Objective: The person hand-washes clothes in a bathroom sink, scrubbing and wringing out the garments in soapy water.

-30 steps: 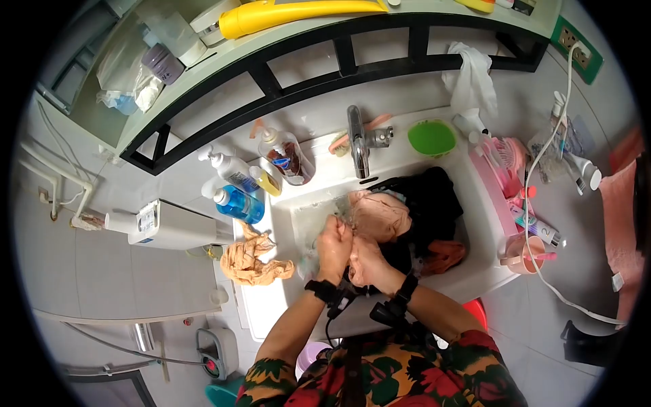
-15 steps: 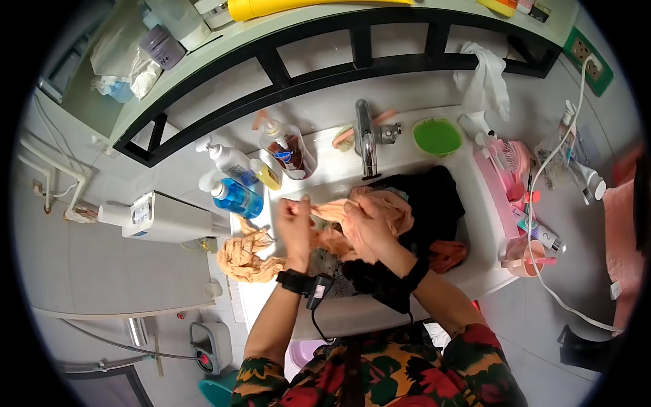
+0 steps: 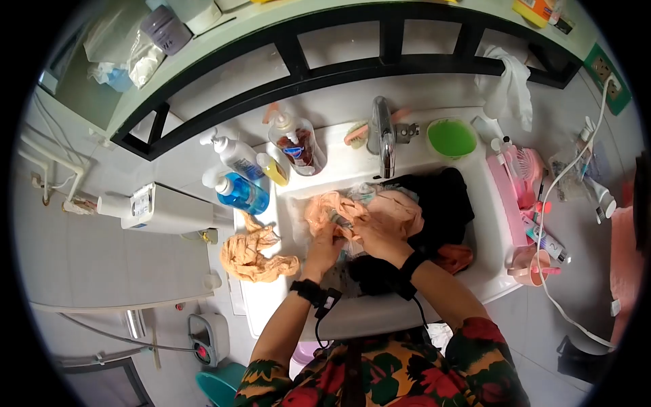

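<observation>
Sink (image 3: 493,237): peach cloth (image 3: 320,206) in both grips (image 3: 324,249) (image 3: 377,237)

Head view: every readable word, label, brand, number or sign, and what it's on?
"W+": purple jar, upper left, probable reading.
"2": tube at right, probable reading.
Too small or blurred: labels on the blue bottle, white pump bottle, red-brown pump bottle, white box.

**Peach against black**

The held cloth (image 3: 317,211) is peach; the heaped fabric (image 3: 446,200) is black. The sink (image 3: 489,237) is white, the soap bottle (image 3: 245,195) blue, the shallow dish (image 3: 452,138) bright green, the basin (image 3: 218,385) teal. Red, green and yellowish flowers pattern the dark sleeve (image 3: 483,353).
</observation>
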`<state>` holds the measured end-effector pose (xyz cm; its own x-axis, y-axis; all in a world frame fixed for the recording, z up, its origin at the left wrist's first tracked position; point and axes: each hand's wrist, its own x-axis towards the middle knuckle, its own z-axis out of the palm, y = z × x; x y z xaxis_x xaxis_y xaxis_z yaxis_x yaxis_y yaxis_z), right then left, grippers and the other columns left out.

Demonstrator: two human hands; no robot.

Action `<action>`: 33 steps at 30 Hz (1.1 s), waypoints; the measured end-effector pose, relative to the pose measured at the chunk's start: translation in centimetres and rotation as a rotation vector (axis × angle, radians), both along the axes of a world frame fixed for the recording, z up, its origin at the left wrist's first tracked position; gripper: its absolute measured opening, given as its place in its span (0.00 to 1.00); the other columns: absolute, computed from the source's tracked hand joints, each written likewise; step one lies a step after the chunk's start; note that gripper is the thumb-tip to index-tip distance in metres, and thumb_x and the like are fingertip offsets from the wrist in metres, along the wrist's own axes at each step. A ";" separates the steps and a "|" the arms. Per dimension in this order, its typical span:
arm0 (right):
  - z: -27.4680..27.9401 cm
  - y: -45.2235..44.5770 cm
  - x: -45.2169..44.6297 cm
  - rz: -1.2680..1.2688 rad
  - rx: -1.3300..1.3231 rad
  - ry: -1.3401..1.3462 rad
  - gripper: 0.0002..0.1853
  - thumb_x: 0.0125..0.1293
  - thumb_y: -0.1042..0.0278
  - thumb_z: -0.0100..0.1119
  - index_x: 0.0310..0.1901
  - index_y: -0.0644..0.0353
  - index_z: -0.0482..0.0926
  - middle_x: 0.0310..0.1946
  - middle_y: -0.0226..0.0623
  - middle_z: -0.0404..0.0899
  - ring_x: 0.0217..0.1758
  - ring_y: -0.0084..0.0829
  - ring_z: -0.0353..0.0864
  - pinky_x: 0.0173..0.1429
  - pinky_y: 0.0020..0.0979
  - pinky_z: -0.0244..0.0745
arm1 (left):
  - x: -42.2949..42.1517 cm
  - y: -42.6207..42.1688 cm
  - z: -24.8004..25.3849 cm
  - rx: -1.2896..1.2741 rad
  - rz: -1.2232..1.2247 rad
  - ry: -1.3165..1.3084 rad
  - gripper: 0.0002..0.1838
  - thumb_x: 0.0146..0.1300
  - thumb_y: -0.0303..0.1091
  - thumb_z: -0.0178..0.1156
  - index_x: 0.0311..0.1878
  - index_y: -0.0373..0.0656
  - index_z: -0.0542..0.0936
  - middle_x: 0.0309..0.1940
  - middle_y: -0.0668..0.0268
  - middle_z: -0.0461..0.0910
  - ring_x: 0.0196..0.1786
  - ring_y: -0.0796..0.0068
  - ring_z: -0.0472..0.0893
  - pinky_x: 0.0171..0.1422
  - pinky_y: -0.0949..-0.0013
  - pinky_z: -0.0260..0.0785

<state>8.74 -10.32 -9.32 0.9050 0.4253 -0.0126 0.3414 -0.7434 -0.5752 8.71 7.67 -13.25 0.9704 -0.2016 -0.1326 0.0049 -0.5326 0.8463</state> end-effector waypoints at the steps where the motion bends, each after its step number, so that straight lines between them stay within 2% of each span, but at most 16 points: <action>1: -0.9 0.1 -0.2 0.004 0.000 0.005 0.11 0.54 0.70 0.53 0.39 0.62 0.73 0.40 0.41 0.74 0.46 0.37 0.72 0.48 0.39 0.64 | 0.3 -0.7 1.9 0.154 -0.091 0.055 0.15 0.55 0.33 0.54 0.46 0.39 0.70 0.42 0.52 0.73 0.46 0.57 0.73 0.50 0.62 0.64; 3: -2.3 0.4 -0.6 0.021 -0.180 -0.151 0.13 0.55 0.70 0.48 0.42 0.61 0.75 0.45 0.40 0.74 0.51 0.36 0.70 0.58 0.45 0.57 | 0.9 -0.9 2.2 0.384 -0.205 0.150 0.18 0.58 0.39 0.50 0.50 0.42 0.69 0.48 0.53 0.71 0.51 0.53 0.71 0.55 0.59 0.62; 6: -2.9 2.0 0.4 0.023 -0.338 -0.082 0.14 0.57 0.68 0.44 0.42 0.60 0.76 0.47 0.37 0.73 0.52 0.35 0.70 0.59 0.52 0.50 | 1.7 -0.7 0.7 0.553 -0.294 0.144 0.17 0.60 0.42 0.46 0.48 0.42 0.69 0.47 0.52 0.72 0.50 0.50 0.70 0.54 0.57 0.61; 8: -1.4 1.9 0.9 0.057 -0.401 0.022 0.14 0.57 0.68 0.45 0.43 0.58 0.76 0.47 0.38 0.73 0.52 0.39 0.70 0.59 0.48 0.56 | 1.7 -0.5 0.8 0.507 -0.248 0.119 0.15 0.59 0.40 0.49 0.46 0.42 0.69 0.46 0.54 0.72 0.49 0.53 0.71 0.53 0.58 0.63; 10: 0.8 1.3 1.2 -0.088 -0.109 0.214 0.12 0.57 0.64 0.49 0.40 0.55 0.76 0.45 0.38 0.73 0.49 0.37 0.70 0.53 0.38 0.63 | 1.5 -0.2 1.5 0.462 -0.204 0.097 0.14 0.57 0.38 0.52 0.44 0.43 0.70 0.44 0.55 0.73 0.48 0.56 0.73 0.51 0.60 0.64; 12: 3.6 0.5 1.9 -0.072 0.384 0.347 0.10 0.56 0.62 0.55 0.32 0.60 0.75 0.28 0.37 0.75 0.30 0.28 0.73 0.36 0.28 0.67 | 1.0 0.1 2.6 -0.041 -0.165 0.252 0.14 0.52 0.31 0.59 0.42 0.43 0.70 0.40 0.60 0.74 0.43 0.65 0.74 0.47 0.66 0.66; 13: 4.9 0.4 1.8 -0.033 0.438 0.329 0.08 0.55 0.64 0.57 0.31 0.60 0.75 0.28 0.37 0.75 0.30 0.25 0.73 0.36 0.26 0.67 | 0.7 -0.4 4.0 -0.136 -0.104 0.163 0.16 0.49 0.23 0.60 0.42 0.42 0.71 0.36 0.64 0.74 0.38 0.72 0.73 0.42 0.71 0.66; 16: 8.6 0.5 1.9 -0.003 0.540 0.261 0.08 0.55 0.67 0.57 0.31 0.61 0.73 0.27 0.37 0.73 0.29 0.25 0.72 0.35 0.25 0.67 | 1.4 -1.3 7.9 -0.404 -0.119 -0.014 0.12 0.52 0.21 0.57 0.41 0.42 0.73 0.33 0.67 0.74 0.35 0.75 0.73 0.40 0.73 0.66; 18: 9.3 0.3 2.0 -0.010 0.595 0.210 0.08 0.55 0.67 0.56 0.31 0.62 0.71 0.25 0.38 0.72 0.29 0.28 0.72 0.34 0.27 0.67 | 1.9 -1.0 11.8 -0.416 -0.104 0.065 0.11 0.52 0.19 0.54 0.40 0.40 0.75 0.26 0.70 0.74 0.31 0.81 0.72 0.36 0.77 0.66; 20: 8.9 0.3 2.3 -0.029 1.005 0.281 0.08 0.53 0.74 0.59 0.34 0.64 0.72 0.25 0.31 0.71 0.30 0.15 0.68 0.34 0.19 0.64 | 2.2 -1.0 16.0 -0.446 -0.110 0.143 0.08 0.52 0.19 0.54 0.36 0.37 0.76 0.21 0.73 0.72 0.25 0.86 0.69 0.31 0.81 0.63; 21: 9.5 0.5 2.1 -0.043 1.074 0.253 0.09 0.51 0.78 0.57 0.35 0.64 0.70 0.24 0.28 0.69 0.28 0.15 0.66 0.32 0.19 0.64 | 2.2 -1.2 17.2 -0.454 -0.111 0.032 0.05 0.50 0.20 0.54 0.32 0.35 0.76 0.18 0.75 0.71 0.22 0.89 0.67 0.26 0.82 0.60; 22: 9.9 0.5 1.8 -0.034 1.073 0.246 0.09 0.51 0.78 0.57 0.35 0.64 0.70 0.24 0.28 0.69 0.28 0.15 0.66 0.32 0.19 0.64 | 2.3 -1.2 18.4 -0.453 -0.109 0.021 0.05 0.50 0.20 0.54 0.32 0.35 0.76 0.18 0.75 0.71 0.22 0.89 0.67 0.26 0.82 0.60; 24: 10.3 0.0 0.8 -0.126 0.572 0.097 0.09 0.52 0.69 0.58 0.30 0.64 0.71 0.21 0.39 0.73 0.25 0.33 0.72 0.32 0.29 0.67 | 2.4 -1.0 20.3 -0.364 -0.226 0.053 0.05 0.50 0.20 0.54 0.32 0.37 0.76 0.25 0.73 0.75 0.28 0.86 0.71 0.34 0.81 0.64; 25: 10.5 -0.1 0.3 -0.143 0.333 -0.108 0.09 0.51 0.66 0.57 0.29 0.63 0.74 0.24 0.42 0.75 0.27 0.39 0.74 0.33 0.34 0.68 | 2.1 -1.7 21.0 -0.455 -0.172 0.035 0.01 0.49 0.22 0.55 0.26 0.36 0.76 0.19 0.75 0.71 0.23 0.88 0.68 0.26 0.82 0.59; 28: 9.6 -0.4 -0.6 -0.280 0.265 -0.054 0.11 0.50 0.63 0.56 0.29 0.62 0.76 0.27 0.43 0.76 0.32 0.43 0.75 0.36 0.37 0.69 | 1.8 -2.3 22.1 -0.454 -0.202 -0.204 0.01 0.49 0.21 0.57 0.26 0.37 0.76 0.22 0.74 0.72 0.24 0.88 0.68 0.26 0.82 0.59; 33: 6.2 -2.0 -0.4 -0.369 0.149 -0.153 0.14 0.48 0.63 0.57 0.35 0.62 0.77 0.31 0.42 0.76 0.36 0.41 0.76 0.42 0.34 0.69 | 1.2 -2.0 22.5 -0.547 -0.040 -0.122 0.03 0.51 0.22 0.59 0.30 0.38 0.77 0.25 0.73 0.73 0.26 0.88 0.69 0.28 0.83 0.60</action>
<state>8.33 -12.37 -3.14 0.9835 0.0595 0.1710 0.1578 -0.7444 -0.6488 9.92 5.69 9.22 0.9625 -0.2462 0.1140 -0.1211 -0.0137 0.9926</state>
